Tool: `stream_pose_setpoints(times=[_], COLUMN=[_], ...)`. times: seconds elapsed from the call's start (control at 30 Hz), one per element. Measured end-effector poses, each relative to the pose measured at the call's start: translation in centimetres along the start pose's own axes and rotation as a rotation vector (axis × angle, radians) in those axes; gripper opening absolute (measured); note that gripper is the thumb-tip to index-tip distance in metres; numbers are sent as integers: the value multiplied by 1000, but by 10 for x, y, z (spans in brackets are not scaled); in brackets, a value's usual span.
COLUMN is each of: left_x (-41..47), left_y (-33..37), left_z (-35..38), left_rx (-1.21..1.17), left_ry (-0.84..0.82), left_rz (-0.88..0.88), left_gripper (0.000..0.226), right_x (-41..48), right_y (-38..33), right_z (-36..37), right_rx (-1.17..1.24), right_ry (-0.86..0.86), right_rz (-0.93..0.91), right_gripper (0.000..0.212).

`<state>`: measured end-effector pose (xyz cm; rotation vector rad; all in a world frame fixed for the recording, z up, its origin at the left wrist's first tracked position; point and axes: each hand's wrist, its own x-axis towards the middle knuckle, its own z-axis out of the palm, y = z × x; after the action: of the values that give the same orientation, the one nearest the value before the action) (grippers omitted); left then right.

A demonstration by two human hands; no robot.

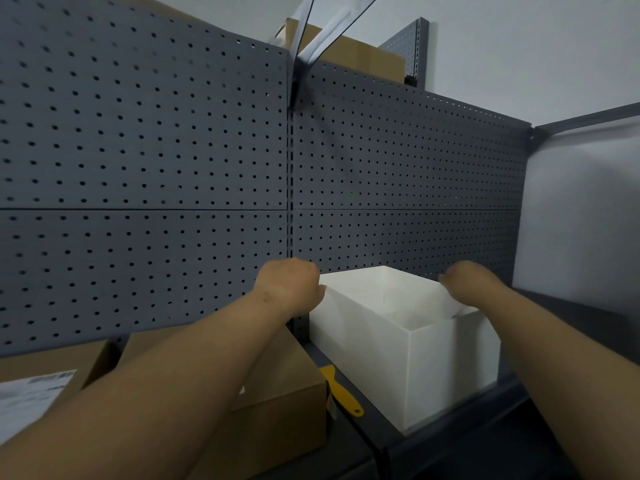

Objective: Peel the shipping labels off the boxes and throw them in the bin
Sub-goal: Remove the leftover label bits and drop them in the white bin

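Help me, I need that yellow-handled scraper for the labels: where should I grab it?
Take the yellow handle from above, fingers closing across its width. It lies flat on the shelf in the gap between the cardboard box and the white bin, its blade end seemingly hidden behind the box, so side approaches look blocked.

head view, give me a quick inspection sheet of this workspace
surface: dark grey shelf, holding the boxes
job's things: shipping label on the cardboard box at far left; second cardboard box beside it; open white bin
clutter: yellow-handled scraper between second box and bin
grippers: left hand at the bin's left rim, right hand at its right rim; grip unclear
cables: nothing seen
surroundings: grey pegboard behind; another cardboard box above it; white wall
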<state>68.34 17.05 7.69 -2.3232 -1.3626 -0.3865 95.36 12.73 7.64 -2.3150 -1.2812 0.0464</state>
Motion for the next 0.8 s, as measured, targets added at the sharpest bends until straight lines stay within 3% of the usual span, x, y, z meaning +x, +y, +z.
stream_pose_setpoints(times=[0.27, 0.4, 0.57, 0.7, 0.8], left_x=[-3, -5, -7, -7, -7], left_y=[-11, -20, -26, -27, -27], left_z=[1, 0, 2, 2, 2], left_rx=[1, -1, 3, 4, 2], left_ry=[-21, -28, -30, -30, -27], left_rz=[-47, -60, -81, -80, -77], left_gripper=[46, 44, 46, 46, 46], right_x=[-17, -10, -4, -6, -6], right_y=[-43, -48, -47, -48, -53], right_z=[8, 16, 23, 22, 19], right_rx=[-44, -161, -85, -3, -8], right_ry=[-99, -48, -3, 62, 40], right_rz=[-282, -279, -284, -245, -166], right_gripper=[44, 46, 27, 32, 21])
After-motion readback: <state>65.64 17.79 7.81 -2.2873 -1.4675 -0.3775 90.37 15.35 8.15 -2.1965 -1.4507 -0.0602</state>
